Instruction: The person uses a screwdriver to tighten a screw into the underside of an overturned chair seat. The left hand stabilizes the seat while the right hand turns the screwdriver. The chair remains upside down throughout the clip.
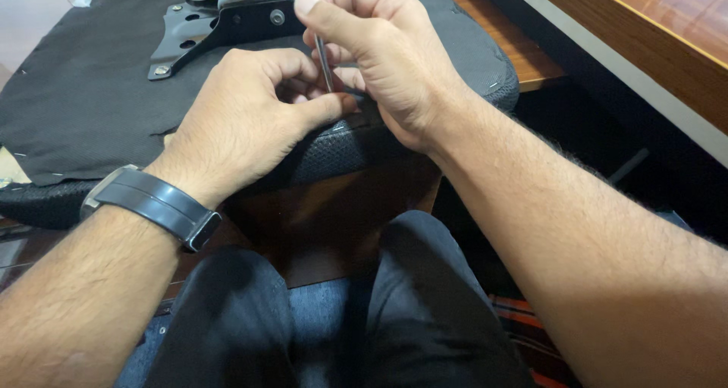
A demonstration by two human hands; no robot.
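Two hands meet at the near edge of an upturned chair seat point(91, 92), head view only. The seat lies underside up on a wooden surface, black fabric backing toward the camera, with a black metal mounting plate point(220, 20) bolted on at about 12 o'clock.

Left hand point(243, 122): fingers curled tight, thumb and forefinger pinched narrow on the fabric at the seat's rim, just at 9 o'clock of the tool tip. Dark wristwatch point(155, 206) on that wrist.

Right hand point(387, 62): closed around a thin metal tool point(324, 62), forefinger laid along the shaft, tip pointing down into the seam where the mesh edge point(341, 149) meets the backing. What the tip bears on is hidden under the fingers.

Small staples point(493, 84) show along the rim at 3 o'clock.

Judgement: the step in hand looks like prying at a fastening on the seat edge, tool tip set and left hand bracing the cloth. The next move would call for a steady lever under the fastening while the pinch keeps the fabric taut; a slip would send the tip toward the left thumb.

Person's knees in dark trousers point(425, 297) at 6 o'clock.
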